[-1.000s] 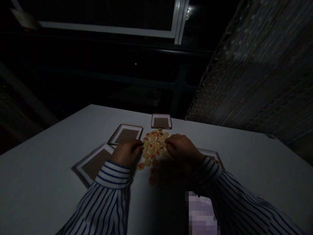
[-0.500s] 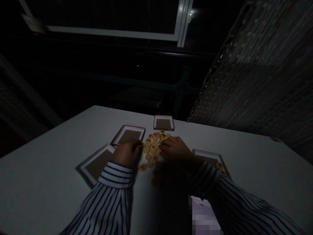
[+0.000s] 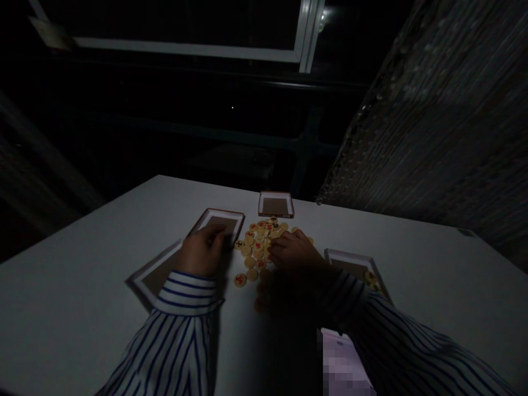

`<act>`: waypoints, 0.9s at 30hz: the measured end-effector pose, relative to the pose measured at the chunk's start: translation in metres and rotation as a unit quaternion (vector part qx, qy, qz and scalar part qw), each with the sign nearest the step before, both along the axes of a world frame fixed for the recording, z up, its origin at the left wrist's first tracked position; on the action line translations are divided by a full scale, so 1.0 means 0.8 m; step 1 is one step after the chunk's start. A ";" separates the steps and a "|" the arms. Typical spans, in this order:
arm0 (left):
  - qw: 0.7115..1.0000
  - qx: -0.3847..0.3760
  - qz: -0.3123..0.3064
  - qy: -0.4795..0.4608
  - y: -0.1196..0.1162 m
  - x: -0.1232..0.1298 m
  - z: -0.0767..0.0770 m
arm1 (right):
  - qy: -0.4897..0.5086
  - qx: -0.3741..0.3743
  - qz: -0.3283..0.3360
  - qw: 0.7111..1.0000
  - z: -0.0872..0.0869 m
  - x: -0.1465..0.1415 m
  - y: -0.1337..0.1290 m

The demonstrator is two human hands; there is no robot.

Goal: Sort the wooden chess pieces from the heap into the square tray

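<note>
Pulled back toward nine o'clock since half a second ago, the left hand (image 3: 198, 253) has come off the edge of the pile, and a black-marked piece (image 3: 240, 244) that its fingertips then covered now shows on the pile's near-nine-o'clock edge. Its grip is loosely curled, with a small gap between thumb and forefinger, in front of the near edge of one shallow tray (image 3: 226, 212).

Over the three-o'clock side of the pile, the right hand (image 3: 297, 253) has stayed almost where it was, fingers bent down onto the pieces. In this dim light I can't tell whether that grip has closed on one.

Round wooden game pieces (image 3: 258, 246) lie heaped on the white tabletop (image 3: 82, 275) between the hands, some red-marked, others plain side up. One red-marked piece (image 3: 240, 280) sits slightly apart at seven o'clock.

Taking the pile as the centre, that first tray is at ten o'clock, a larger tray (image 3: 159, 272) at eight, partly behind the left hand, and a small tray (image 3: 275, 207) at about twelve. At four o'clock, another tray (image 3: 346, 265) has a few pieces (image 3: 370, 278) inside, beyond the striped right sleeve (image 3: 350, 297).
</note>
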State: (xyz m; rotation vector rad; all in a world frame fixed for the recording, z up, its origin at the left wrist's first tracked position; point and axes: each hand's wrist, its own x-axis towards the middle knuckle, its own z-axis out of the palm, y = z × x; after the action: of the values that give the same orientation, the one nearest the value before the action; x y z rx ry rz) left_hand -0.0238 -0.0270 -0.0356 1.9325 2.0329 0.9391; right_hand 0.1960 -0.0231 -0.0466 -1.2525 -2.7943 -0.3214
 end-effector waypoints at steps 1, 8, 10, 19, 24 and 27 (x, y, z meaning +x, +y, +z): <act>0.999 0.004 0.015 -0.031 0.001 -0.004 0.001 | -0.001 0.000 -0.001 1.000 0.000 0.000 0.000; 0.977 0.070 0.097 -0.178 0.002 -0.024 0.007 | -0.007 -0.002 -0.006 1.000 -0.002 -0.002 0.001; 0.977 0.065 0.110 -0.173 0.002 -0.025 0.007 | -0.006 -0.001 -0.008 1.000 -0.002 -0.002 0.001; 0.992 0.032 0.091 -0.083 -0.003 -0.019 0.010 | 0.033 -0.021 -0.019 0.999 0.011 -0.006 -0.006; 0.998 0.015 0.038 0.041 -0.016 -0.025 0.011 | 0.077 -0.029 -0.017 0.996 0.025 -0.007 -0.010; 0.991 0.006 -0.010 0.130 -0.026 -0.034 0.010 | 0.084 -0.021 -0.010 0.996 0.034 -0.011 -0.012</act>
State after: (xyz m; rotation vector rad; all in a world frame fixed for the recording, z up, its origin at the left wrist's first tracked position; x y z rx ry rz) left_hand -0.0506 -0.0474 -0.0273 2.1774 2.1407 0.7274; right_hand 0.1873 -0.0328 -0.0197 -1.2546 -2.6615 -0.1500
